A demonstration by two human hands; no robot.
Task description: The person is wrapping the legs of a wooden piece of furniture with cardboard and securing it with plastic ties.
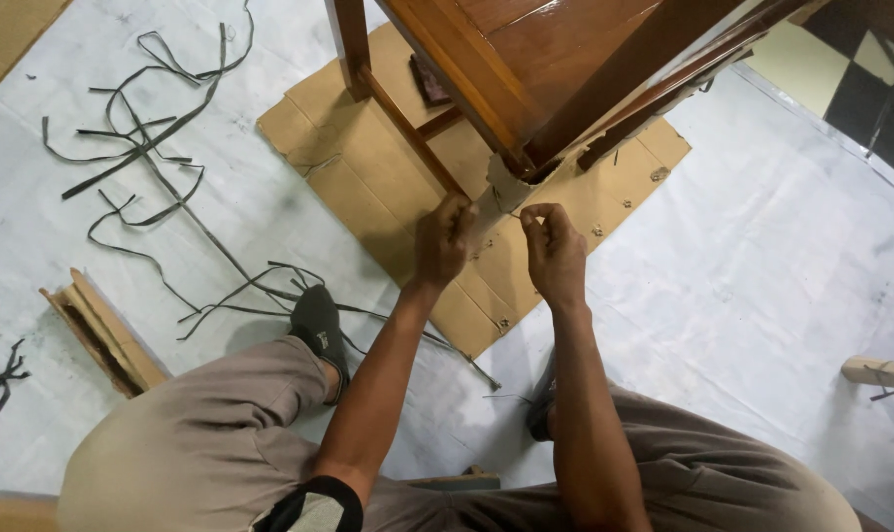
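Observation:
A glossy brown wooden chair stands on a flattened cardboard sheet. A torn strip of cardboard wrapping hangs off the chair's near corner. My left hand is closed on the left side of this wrapping. My right hand is closed just to its right, pinching a thin strand or edge of it. Both hands sit close together, directly below the chair corner.
Several cut black plastic straps lie scattered on the white floor covering at left. A folded cardboard piece lies at lower left. My knees and dark shoes fill the bottom. Small metal staples dot the cardboard. A wooden piece sits at right.

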